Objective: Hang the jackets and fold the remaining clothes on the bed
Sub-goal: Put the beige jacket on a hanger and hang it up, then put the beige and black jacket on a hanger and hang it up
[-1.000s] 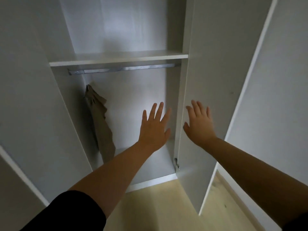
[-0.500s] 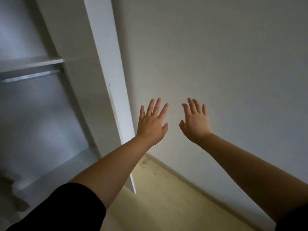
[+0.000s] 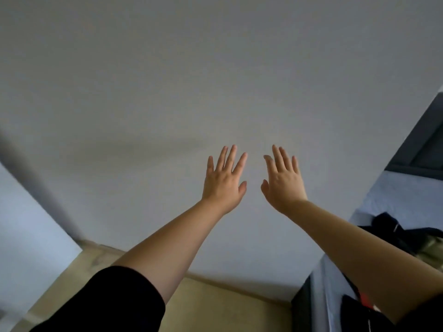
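My left hand (image 3: 224, 182) and my right hand (image 3: 282, 183) are stretched out in front of me, side by side, fingers straight and spread, holding nothing. Behind them is a plain white wall. At the right edge the bed (image 3: 393, 200) with a pale sheet comes into view. Dark clothes (image 3: 393, 230) lie heaped on it, partly hidden behind my right forearm. More dark fabric with a red patch (image 3: 359, 307) lies lower on the bed.
The wardrobe door (image 3: 26, 236) shows blurred at the left edge. Light wooden floor (image 3: 215, 307) runs along the foot of the wall. A dark headboard or frame (image 3: 422, 142) stands at the bed's far end on the right.
The view has swung right, away from the open wardrobe and its hanging beige garment, past the door, to the wall and the bed. Both hands stay raised and open.
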Demonstrator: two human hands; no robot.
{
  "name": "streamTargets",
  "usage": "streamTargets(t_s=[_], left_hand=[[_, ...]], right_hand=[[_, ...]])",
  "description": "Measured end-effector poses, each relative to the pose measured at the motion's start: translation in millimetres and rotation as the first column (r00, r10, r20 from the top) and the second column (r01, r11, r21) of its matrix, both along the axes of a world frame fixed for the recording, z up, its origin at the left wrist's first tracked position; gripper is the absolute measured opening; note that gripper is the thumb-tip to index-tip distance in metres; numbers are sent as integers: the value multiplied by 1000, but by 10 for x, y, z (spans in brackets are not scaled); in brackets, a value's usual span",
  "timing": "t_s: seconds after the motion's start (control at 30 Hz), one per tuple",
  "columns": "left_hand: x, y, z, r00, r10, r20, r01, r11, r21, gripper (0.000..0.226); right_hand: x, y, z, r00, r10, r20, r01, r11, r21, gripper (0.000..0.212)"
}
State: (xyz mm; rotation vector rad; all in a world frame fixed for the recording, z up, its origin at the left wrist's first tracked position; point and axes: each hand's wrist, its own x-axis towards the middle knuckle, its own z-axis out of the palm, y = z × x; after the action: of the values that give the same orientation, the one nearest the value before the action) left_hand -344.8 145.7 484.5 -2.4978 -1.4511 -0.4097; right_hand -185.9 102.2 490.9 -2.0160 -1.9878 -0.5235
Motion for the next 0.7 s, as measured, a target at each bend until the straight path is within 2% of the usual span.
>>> streamTargets(t_s=[0.1,0.2,0.37,0.5,0.7], left_hand=[[518,170,-224,997,-68,23,69,997,-26,72],[875,236,-501,989,-144,25,145,988,-44,74],[1223,205,-1019,977,-213,33,214,974,-68,77],[1421,188,-1560,951,-297,81,293,954,59,81],[1732,228,-2755,908,-348,232,300,928,220,84]], right_hand=[[503,100,-210,1000,-28,-15,27,999,-33,66],[871,123,-473,998,-29,52,31,999,-40,70],[1204,-14,-1051,995,-63,79,59,997,53,77],[1423,-55,-1640,992,-56,112,39,989,144,75],[1682,49,-2769,993,23,114,-51,967,249,71]])
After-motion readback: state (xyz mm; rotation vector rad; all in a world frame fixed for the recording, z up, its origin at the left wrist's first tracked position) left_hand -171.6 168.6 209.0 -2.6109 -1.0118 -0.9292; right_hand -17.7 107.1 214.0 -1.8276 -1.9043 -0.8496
